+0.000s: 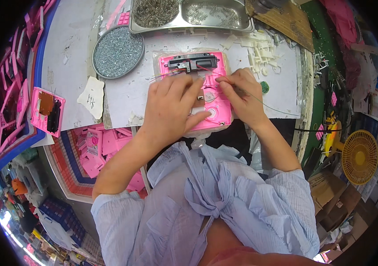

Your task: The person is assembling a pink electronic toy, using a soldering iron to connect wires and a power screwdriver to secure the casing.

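Note:
A pink plastic housing (225,106) lies in front of me on a padded, film-covered base, with a black plastic mechanism (189,63) across its far end. My left hand (171,104) covers its left side. Under those fingers a brown circuit board (199,95) with a small metal switch shows in part; the rest is hidden. The left thumb reaches toward a white round part (211,114) in the housing. At the right edge my right hand (243,95) pinches a thin wire, and a green wire (272,107) trails from it to the right.
A round tray of small screws (118,51) and a metal tray (215,14) of small metal parts stand at the back. White plastic pieces (260,51) lie back right. Another pink housing (47,111) sits left, near bins of pink parts (105,144). A yellow fan (360,156) is far right.

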The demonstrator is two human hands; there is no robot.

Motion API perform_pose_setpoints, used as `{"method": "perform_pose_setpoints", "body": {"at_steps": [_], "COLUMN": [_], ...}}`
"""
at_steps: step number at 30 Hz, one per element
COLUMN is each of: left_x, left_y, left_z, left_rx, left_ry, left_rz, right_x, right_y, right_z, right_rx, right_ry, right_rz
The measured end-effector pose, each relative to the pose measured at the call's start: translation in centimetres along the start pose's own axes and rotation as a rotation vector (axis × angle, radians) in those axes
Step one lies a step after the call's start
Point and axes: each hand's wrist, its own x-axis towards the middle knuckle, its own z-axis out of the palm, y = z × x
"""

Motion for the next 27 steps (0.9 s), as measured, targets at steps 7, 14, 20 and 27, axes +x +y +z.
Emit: {"method": "perform_pose_setpoints", "body": {"at_steps": [7, 14, 20, 27], "left_x": [0.9, -4.0, -8.1, -11.6], "left_y": [-0.6, 2.2, 0.5, 0.1], "left_z": [-0.3, 0.7, -0.1, 0.8], "left_rx": [0.122, -0.155, -0.222, -0.161], "left_ry": [-0.171, -0.218, 0.031, -0.104], "left_rz": [0.078, 0.365, 0.191, -0.107], "right_x": [-2.9, -4.5, -2.1, -3.0], "right_y": [-2.8, -5.2, -5.0, -7.3], "right_z": [-3.6, -2.5, -0.5, 4.2], "right_rx": [0.054, 0.183, -0.253, -0.238], "right_ry": [-0.171, -0.462, -0.421, -0.345], "right_rz": [-0.203, -0.395, -0.368, -0.386]}}
